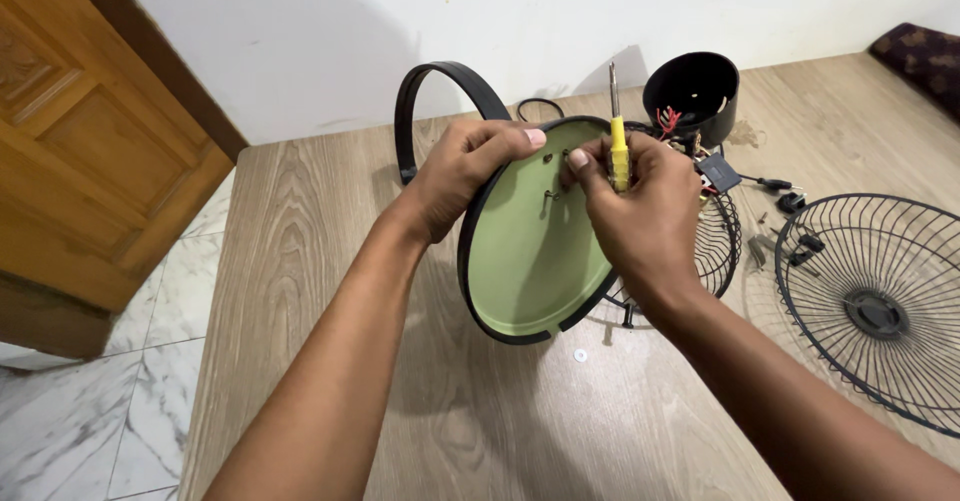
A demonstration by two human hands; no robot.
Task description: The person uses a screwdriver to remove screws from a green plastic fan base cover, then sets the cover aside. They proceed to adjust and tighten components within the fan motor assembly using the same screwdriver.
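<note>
Head view shows the left hand (465,171) gripping the top rim of a round green plate (525,251), tilting it up above the wooden floor (320,291) so its face shows, while the right hand (640,206) grasps a yellow screwdriver (619,151) upright, fingertips at the plate's centre holes.

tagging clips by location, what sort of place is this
Probably a room in a home, used for floor-level repair: wood-look floor, carved wooden door, and a wire fan grille lying among loose parts.
</note>
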